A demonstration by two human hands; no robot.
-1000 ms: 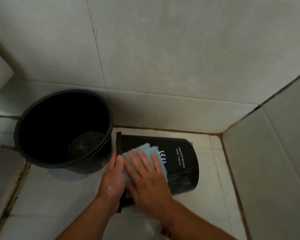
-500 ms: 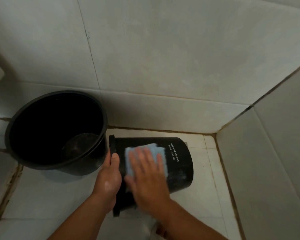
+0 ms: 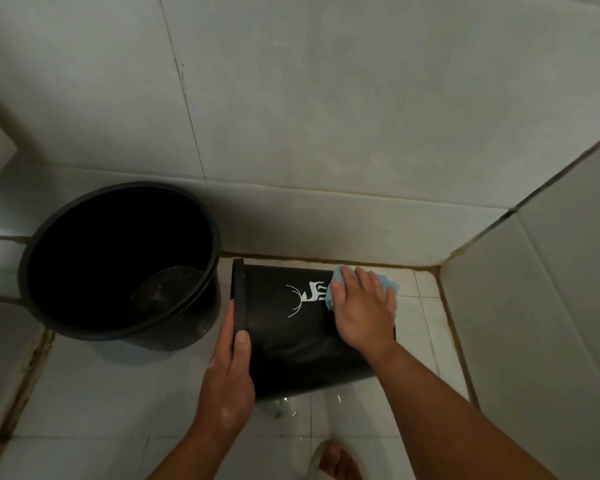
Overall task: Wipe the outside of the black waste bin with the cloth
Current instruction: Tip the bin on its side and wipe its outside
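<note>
Head view: the black waste bin (image 3: 291, 341) lies on its side on the floor (image 3: 118, 393) beside a bucket (image 3: 118, 265); the left hand (image 3: 227, 379) grips its rim, likely to stop it rolling. The right hand (image 3: 361, 306), fingers flat, presses the cloth (image 3: 390, 284) onto its base end.

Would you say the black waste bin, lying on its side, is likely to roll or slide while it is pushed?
Probably apt to roll: the waste bin is round and lies on its side, with the left hand gripping its rim. It may also slide, since the floor tiles beside it look wet.
</note>
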